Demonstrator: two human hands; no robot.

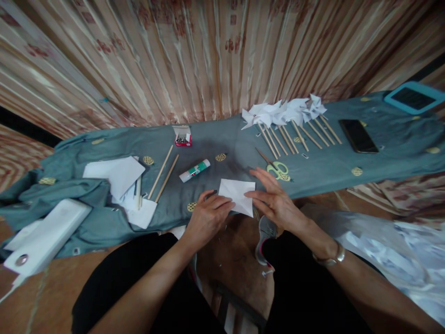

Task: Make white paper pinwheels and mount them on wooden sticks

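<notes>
A small square of white paper (pixel 239 188) with faint crease lines lies at the near edge of the cloth-covered bench. My left hand (pixel 210 213) grips its left near side, fingers pressed together over the paper. At the right side, my right hand (pixel 276 202) has its fingers stretched apart, with some fingertips touching the paper's edge. Just beyond my right hand lie green-handled scissors (pixel 277 170). A glue stick (pixel 195 170) rests on the cloth left of the paper.
White paper pinwheels (pixel 292 112) on wooden sticks lie in a row at the back right, beside a dark phone (pixel 358 136) and a blue-framed tablet (pixel 414 98). To the left are a small red box (pixel 183 139), two loose sticks (pixel 167 178), paper sheets (pixel 114 174) and a white power bank (pixel 48 236).
</notes>
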